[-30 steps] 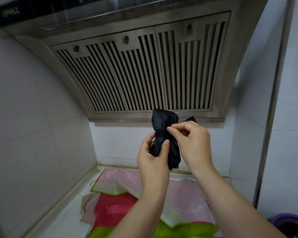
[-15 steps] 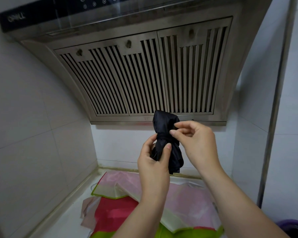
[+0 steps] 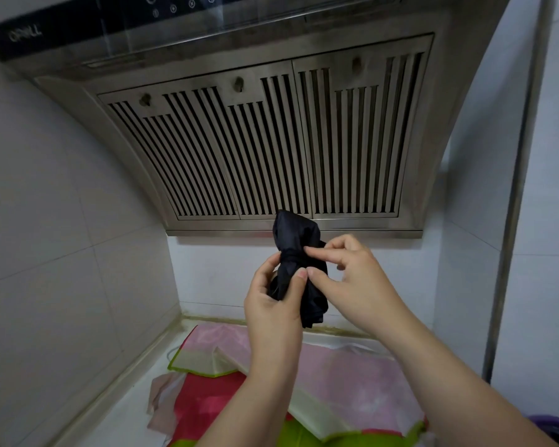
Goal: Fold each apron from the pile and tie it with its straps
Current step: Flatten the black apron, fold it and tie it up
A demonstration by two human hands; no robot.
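While the left hand (image 3: pixel 273 304) is gripping the lower half of the rolled black fabric apron bundle (image 3: pixel 296 235) with thumb and fingers curled round it, the right hand (image 3: pixel 352 280) is pinching it from 3 o'clock, right at the thin black strap (image 3: pixel 290 255) cinched about its waist. Both hands are holding it upright in mid-air, just below the slatted stainless-steel range hood (image 3: pixel 271 140) at 12 o'clock, and the pile of pink, red and green aprons (image 3: pixel 352 375) is lying on the white counter (image 3: pixel 123 414) at 6 o'clock.

Matt black cloth apron (image 3: pixel 296 240); dull, grimy brushed-metal hood (image 3: pixel 271 150) with a glossy glass panel (image 3: pixel 175 30).
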